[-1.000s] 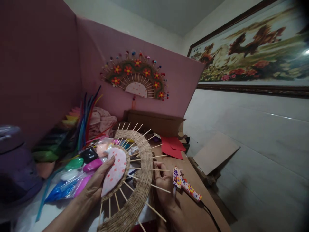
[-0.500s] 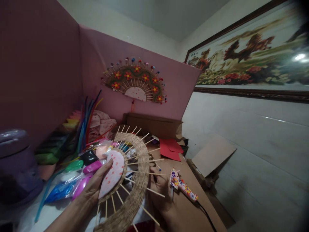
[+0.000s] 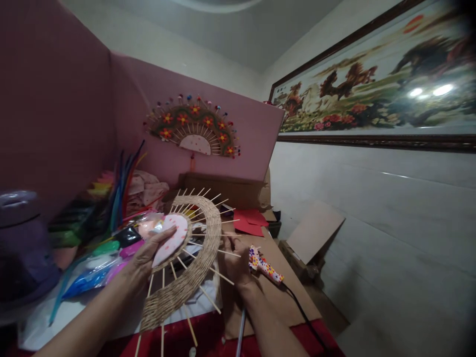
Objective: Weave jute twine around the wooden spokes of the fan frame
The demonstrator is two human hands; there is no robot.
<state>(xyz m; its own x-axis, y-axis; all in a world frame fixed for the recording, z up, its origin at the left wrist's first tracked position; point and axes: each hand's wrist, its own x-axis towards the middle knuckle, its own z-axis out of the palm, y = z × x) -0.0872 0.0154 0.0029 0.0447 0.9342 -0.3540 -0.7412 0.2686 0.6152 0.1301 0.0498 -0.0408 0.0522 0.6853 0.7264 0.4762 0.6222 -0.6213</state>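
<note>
A half-round fan (image 3: 208, 240) of woven straw-coloured cord, with thin wooden sticks jutting past its band, is tilted up in front of me. My left hand (image 3: 147, 255) grips its spotted pink-white centre (image 3: 174, 239), thumb on top and the other fingers hidden behind. Bent fingers of my right hand (image 3: 238, 260) are at the stick ends along the fan's right edge; what they pinch, if anything, cannot be made out. Close to that hand lies a flower-patterned glue gun (image 3: 267, 268) with a black cord.
Bags of coloured clay (image 3: 87, 281) and pipe cleaners (image 3: 128, 188) are on the left, near a purple bottle (image 3: 28, 253). Red sheets (image 3: 251, 222) lie on cardboard (image 3: 293, 300). A decorated fan (image 3: 195, 124) hangs on the pink panel. A glue stick-like rod (image 3: 241, 332) lies in front.
The view has shifted, so the scene sits further left. My right hand has come out more from behind the fan's edge, its forearm now showing. My left hand keeps its hold.
</note>
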